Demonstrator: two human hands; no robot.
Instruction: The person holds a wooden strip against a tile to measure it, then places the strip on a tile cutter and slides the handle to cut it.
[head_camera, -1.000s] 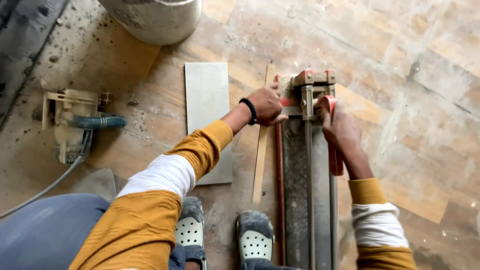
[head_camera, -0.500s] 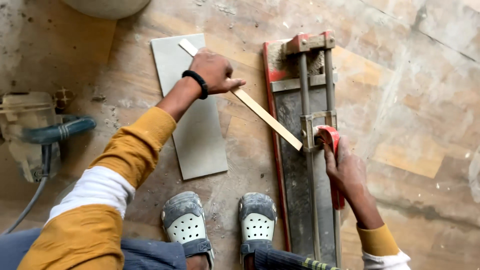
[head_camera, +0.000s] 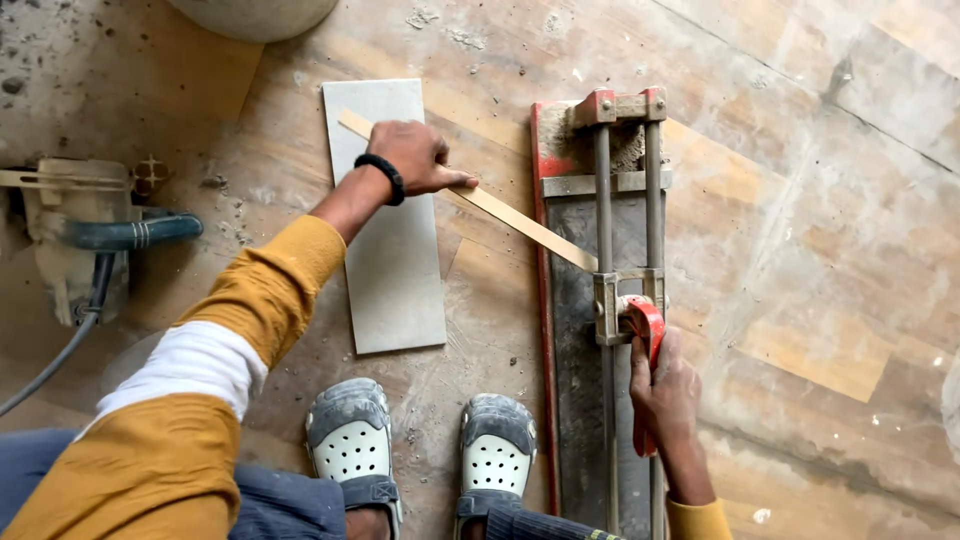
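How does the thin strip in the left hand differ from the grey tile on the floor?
The thin strip is narrow and tan; the grey tile is wide and grey. The strip lies slanted, held by the left hand; the tile lies straight, untouched by the fingers. Both are flat and straight-edged.

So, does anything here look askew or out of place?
Yes. The thin strip under the left hand lies diagonally, one end over the grey tile, the other over the tile cutter bed. Grit is scattered on the floor.
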